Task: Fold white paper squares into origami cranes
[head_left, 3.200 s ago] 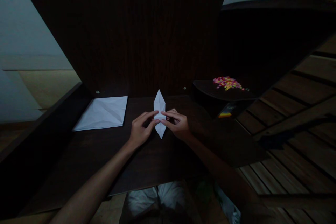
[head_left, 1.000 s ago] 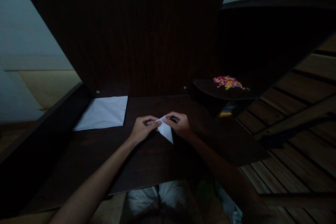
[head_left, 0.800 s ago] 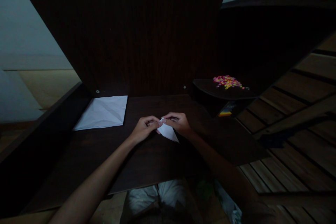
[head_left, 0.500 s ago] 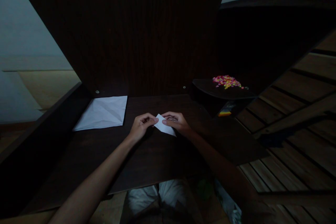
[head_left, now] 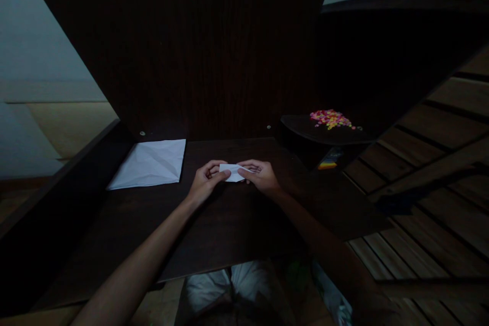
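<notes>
A small folded piece of white paper (head_left: 234,175) is held between both hands, just above the dark wooden desk (head_left: 229,229). My left hand (head_left: 207,178) pinches its left end, thumb on the near face and fingers behind. At the right end, my right hand (head_left: 262,175) grips the paper the same way, its thumb pressed near the middle. Parts of the fingers behind the paper are hidden. To the left on the desk lies a larger folded white sheet (head_left: 153,163) with visible creases.
On a small raised corner shelf (head_left: 305,130) at the right sits a pile of small pink and yellow pieces (head_left: 331,119). Under it is an item with a yellow edge (head_left: 327,165). A dark board (head_left: 214,51) rises behind the desk, and a low side panel (head_left: 61,178) borders its left.
The paper has turned from a slanted position with a point toward me to lying nearly level between the hands. My right thumb has shifted slightly; the hands stay in place.
</notes>
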The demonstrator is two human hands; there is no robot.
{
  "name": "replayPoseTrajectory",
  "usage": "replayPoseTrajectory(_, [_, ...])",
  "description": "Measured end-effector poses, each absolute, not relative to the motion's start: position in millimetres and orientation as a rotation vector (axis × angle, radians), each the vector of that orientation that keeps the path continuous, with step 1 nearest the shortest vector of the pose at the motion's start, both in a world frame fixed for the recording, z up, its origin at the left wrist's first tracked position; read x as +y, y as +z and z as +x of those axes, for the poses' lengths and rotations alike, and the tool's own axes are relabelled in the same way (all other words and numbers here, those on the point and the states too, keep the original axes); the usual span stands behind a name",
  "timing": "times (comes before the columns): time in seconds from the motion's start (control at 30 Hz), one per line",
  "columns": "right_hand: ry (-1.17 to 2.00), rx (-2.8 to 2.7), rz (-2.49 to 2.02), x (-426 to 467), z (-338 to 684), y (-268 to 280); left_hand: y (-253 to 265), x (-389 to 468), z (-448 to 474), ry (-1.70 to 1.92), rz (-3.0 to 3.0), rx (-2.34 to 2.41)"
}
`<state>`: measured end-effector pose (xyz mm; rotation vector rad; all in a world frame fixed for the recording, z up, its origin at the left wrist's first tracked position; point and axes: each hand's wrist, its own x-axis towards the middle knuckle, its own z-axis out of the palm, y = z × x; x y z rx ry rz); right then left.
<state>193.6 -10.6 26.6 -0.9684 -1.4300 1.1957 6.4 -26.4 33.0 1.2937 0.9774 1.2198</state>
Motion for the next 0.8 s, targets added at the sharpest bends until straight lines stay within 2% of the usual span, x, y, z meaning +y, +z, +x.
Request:
replayPoseTrajectory(0.23, [1.026,-1.543,-0.982,-13.9,190.6,25.1,30.4,-28.0,8.0,1.148,1.310,0.964])
replayPoseTrajectory(0.47, [1.137,-1.335,-0.951,-10.8,190.5,27.1,25.5,-24.8,7.2,1.274,1.095,0.983])
replayPoseTrajectory(0.8, [1.096,-1.301,-0.942,-12.5,190.5,29.7,24.6,-25.4,10.1,1.254,1.048,0.937])
